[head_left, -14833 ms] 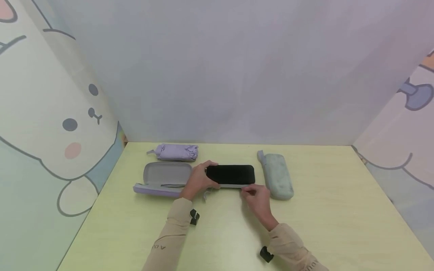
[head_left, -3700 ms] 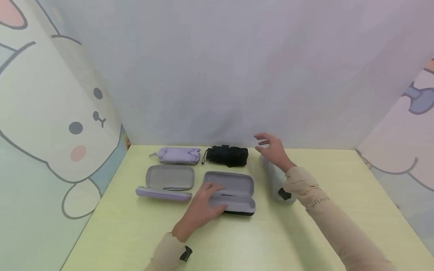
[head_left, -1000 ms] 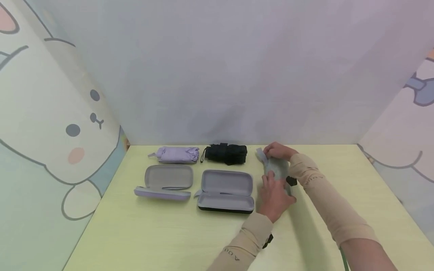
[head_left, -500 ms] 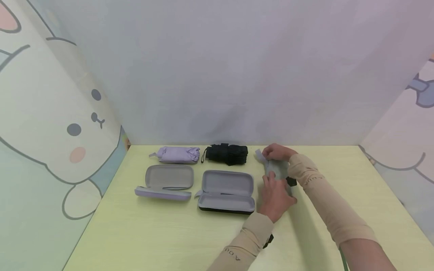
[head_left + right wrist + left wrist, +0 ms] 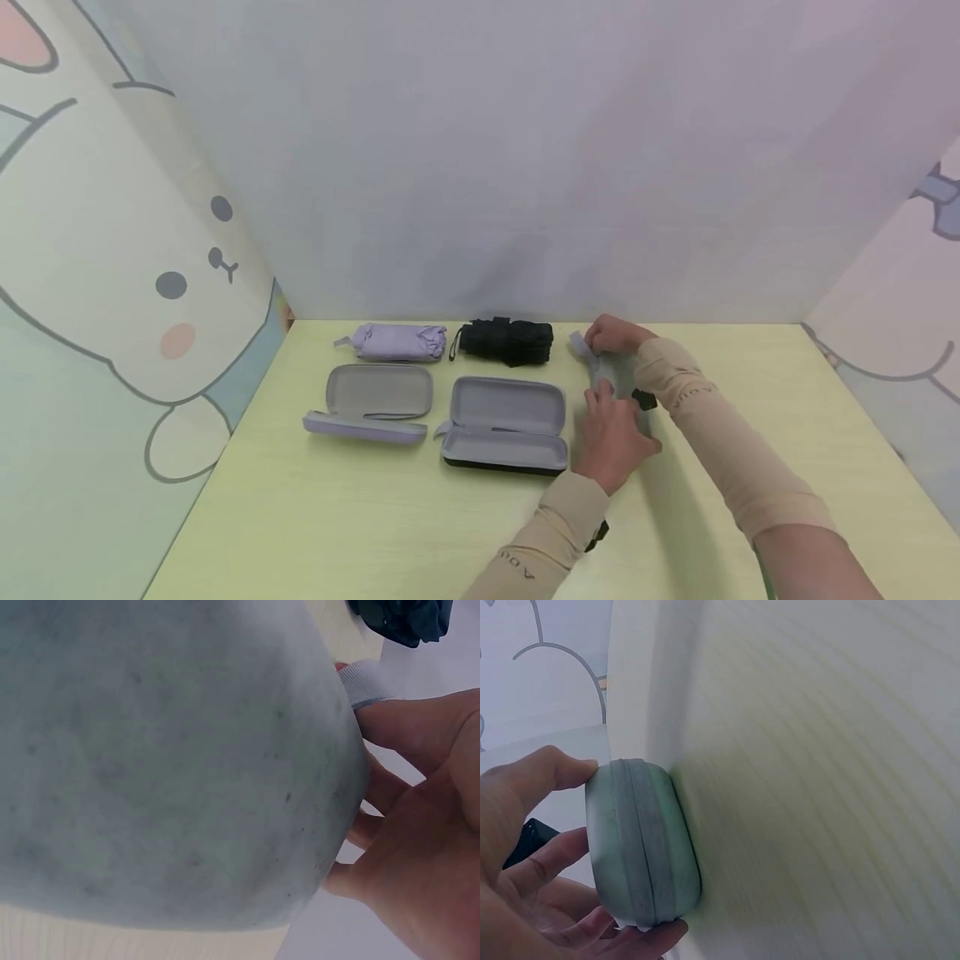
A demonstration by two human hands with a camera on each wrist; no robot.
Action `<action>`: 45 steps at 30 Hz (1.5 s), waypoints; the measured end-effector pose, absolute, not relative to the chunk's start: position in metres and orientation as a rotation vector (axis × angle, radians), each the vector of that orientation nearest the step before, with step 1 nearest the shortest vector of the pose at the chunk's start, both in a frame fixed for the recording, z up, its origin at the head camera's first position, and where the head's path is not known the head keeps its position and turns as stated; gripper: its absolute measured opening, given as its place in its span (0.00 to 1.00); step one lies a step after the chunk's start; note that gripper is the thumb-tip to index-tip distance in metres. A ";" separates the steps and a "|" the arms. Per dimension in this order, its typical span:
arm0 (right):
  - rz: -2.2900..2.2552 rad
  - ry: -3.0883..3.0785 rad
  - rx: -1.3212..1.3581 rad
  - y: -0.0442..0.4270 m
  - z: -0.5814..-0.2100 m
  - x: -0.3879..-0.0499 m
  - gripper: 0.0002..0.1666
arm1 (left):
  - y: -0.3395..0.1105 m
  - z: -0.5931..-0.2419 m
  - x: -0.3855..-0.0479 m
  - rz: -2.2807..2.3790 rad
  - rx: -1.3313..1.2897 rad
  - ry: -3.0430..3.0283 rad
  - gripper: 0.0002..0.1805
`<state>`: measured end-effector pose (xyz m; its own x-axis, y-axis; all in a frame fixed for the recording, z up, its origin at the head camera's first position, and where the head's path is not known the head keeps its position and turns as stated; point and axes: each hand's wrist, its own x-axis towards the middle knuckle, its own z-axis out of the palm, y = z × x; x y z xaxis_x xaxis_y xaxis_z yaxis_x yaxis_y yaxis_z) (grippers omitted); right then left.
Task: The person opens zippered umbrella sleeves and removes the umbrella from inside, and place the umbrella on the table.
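Worktop [image 5: 315, 525]: pale yellow, a plain greyish backdrop [image 5: 480, 167] rising behind it.
Left fingers [image 5: 562, 851]: wrapped round the near end of the green case [image 5: 611, 847], thumb opposite the others; ease that grip and the rounded body may swivel under a pull.
Right fingers [image 5: 409, 729]: curled onto its far end, close by the strap [image 5: 367, 684]; what your tips pinch is hidden, and a crooked tug there might jam the seam [image 5: 639, 840].
Green case: on the worktop, right of the black open case [image 5: 506, 402], closed where the left wrist view shows it.
Strap: juts from the far left corner; folded inward, it could catch in the seam.
Left sleeve [image 5: 551, 525]: near the black open case's corner; a low forearm sweep could shove it.
Farther left: lilac open case [image 5: 363, 428], with lilac bundle [image 5: 400, 342] and black bundle [image 5: 506, 342] behind, well apart from your left hand.
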<state>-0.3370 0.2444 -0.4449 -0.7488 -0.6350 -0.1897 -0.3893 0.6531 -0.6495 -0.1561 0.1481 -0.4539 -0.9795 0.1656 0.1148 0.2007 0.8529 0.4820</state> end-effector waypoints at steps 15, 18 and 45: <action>-0.902 2.493 -0.909 0.247 -0.439 -0.332 0.09 | 0.144 -0.455 -0.156 -0.870 -0.275 -2.934 0.14; -0.898 2.499 -0.939 0.247 -0.438 -0.332 0.07 | 0.143 -0.456 -0.156 -0.886 -0.271 -2.932 0.14; -0.635 2.609 -0.990 0.270 -0.430 -0.335 0.10 | 0.142 -0.459 -0.157 -0.749 -0.341 -2.901 0.15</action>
